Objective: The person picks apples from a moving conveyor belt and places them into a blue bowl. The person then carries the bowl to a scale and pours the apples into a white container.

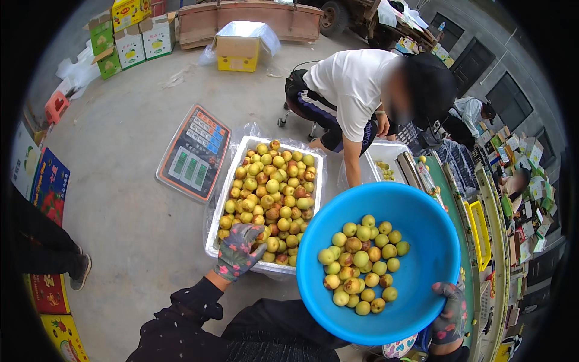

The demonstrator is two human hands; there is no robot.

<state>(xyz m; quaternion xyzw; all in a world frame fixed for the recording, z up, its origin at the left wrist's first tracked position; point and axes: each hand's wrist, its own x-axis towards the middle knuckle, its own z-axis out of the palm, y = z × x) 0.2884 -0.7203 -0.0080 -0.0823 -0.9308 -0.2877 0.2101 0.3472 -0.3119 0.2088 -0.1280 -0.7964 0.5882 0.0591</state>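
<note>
Round yellow-green and reddish-brown fruits, which look like jujubes [272, 186], fill a white foam box [211, 235] lined with clear plastic. My left hand [237, 253], in a grey flowered glove, is at the box's near left corner with its fingers on the fruit; whether it grips one cannot be told. With my right hand [450, 312], gloved alike, I hold the rim of a blue plastic basin [425, 235] at its lower right. More of the fruits [360, 259] lie in the basin, which overlaps the box's right side.
A digital scale [194, 154] stands left of the box. Beyond the basin a person in a white shirt [357, 86] bends over, one arm reaching down behind it. A second foam box [375, 154] and a green sorting conveyor [452, 199] are at right. Someone's shoe [81, 271] shows at left.
</note>
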